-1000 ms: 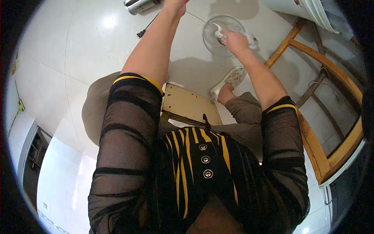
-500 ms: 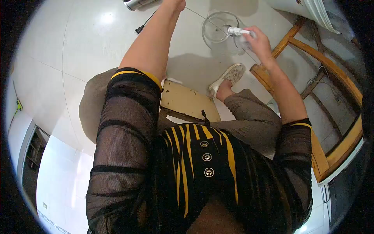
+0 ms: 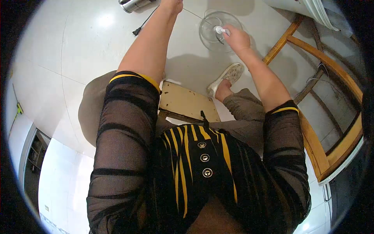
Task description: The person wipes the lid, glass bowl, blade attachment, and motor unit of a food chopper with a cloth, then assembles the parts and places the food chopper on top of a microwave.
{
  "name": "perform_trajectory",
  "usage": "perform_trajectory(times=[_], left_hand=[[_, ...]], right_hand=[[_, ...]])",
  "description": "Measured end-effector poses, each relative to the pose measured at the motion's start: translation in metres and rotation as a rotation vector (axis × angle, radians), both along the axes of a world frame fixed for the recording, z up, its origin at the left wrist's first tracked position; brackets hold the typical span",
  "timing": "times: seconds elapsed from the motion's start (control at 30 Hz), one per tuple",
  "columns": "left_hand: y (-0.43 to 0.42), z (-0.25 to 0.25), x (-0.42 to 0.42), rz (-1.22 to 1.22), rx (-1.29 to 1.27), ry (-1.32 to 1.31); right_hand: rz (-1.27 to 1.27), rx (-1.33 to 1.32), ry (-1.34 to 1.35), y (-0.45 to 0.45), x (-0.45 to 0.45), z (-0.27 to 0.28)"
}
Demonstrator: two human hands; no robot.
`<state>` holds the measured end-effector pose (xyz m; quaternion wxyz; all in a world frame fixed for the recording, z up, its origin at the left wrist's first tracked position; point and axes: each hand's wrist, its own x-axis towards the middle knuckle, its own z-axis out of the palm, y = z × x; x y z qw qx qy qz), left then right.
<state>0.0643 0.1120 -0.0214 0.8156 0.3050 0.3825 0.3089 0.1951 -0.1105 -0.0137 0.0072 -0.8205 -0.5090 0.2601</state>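
Observation:
A clear round bowl (image 3: 205,35) stands on the floor at the upper middle. Over it, my right hand (image 3: 237,39) is closed on the white hub of a blade piece (image 3: 219,29), and a dark curved blade shows below the hub inside the bowl. My left hand (image 3: 175,4) reaches to the top edge of the view; only its base by the wrist shows, and its fingers are cut off.
A metal cylinder (image 3: 134,4) and a black plug (image 3: 136,31) on a cord lie at the upper left. A wooden chair frame (image 3: 331,58) stands at the right, below a white bucket (image 3: 304,9). The small stool (image 3: 189,101) is between my legs.
My right hand went right, away from the bowl, with the white piece, then came back over the bowl with it. The left arm has shifted only slightly.

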Motion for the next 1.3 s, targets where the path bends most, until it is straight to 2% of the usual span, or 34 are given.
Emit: perform_trajectory(times=[0.23,0.47,0.6,0.67,0.73,0.83,0.9,1.03,1.1,1.13,1.2,1.23,1.3], left_hand=[[-0.003,0.007,-0.002,-0.006,0.000,0.013],[-0.010,0.015,-0.002,-0.162,0.040,-0.119],[-0.022,0.043,-0.002,-0.211,0.055,-0.103],[-0.025,0.036,-0.001,-0.215,0.050,-0.132],[-0.023,0.028,-0.006,-0.334,0.068,-0.119],[-0.028,0.035,-0.007,-0.316,0.049,-0.100],[-0.028,0.037,-0.008,-0.294,0.032,-0.076],[-0.033,0.013,-0.017,-0.474,0.017,-0.056],[-0.041,0.003,-0.022,-0.635,0.024,-0.034],[-0.048,0.001,-0.024,-0.634,0.025,-0.042],[-0.060,-0.004,-0.031,-0.717,-0.016,0.116],[-0.064,-0.011,-0.033,-0.758,-0.017,0.117],[-0.073,-0.016,-0.036,-0.760,0.004,0.199]], right_hand=[[0.085,0.016,-0.100,0.004,-0.010,-0.018],[0.102,-0.075,-0.121,0.003,-0.014,-0.023],[0.138,-0.058,-0.120,0.003,-0.016,-0.022],[0.098,-0.088,-0.115,0.004,-0.017,-0.022],[0.057,-0.115,-0.107,0.008,-0.014,-0.025],[0.031,-0.181,-0.046,0.008,-0.009,-0.018],[0.046,-0.070,0.030,-0.001,0.004,-0.001],[0.096,-0.148,0.064,-0.038,0.066,0.026],[0.095,-0.352,0.325,-0.059,0.112,0.017],[0.094,-0.354,0.318,-0.064,0.116,0.023],[-0.743,-0.186,0.846,-0.078,0.116,0.034],[-0.746,-0.187,0.849,-0.078,0.107,0.039],[-0.779,0.059,0.761,-0.073,0.084,0.043]])
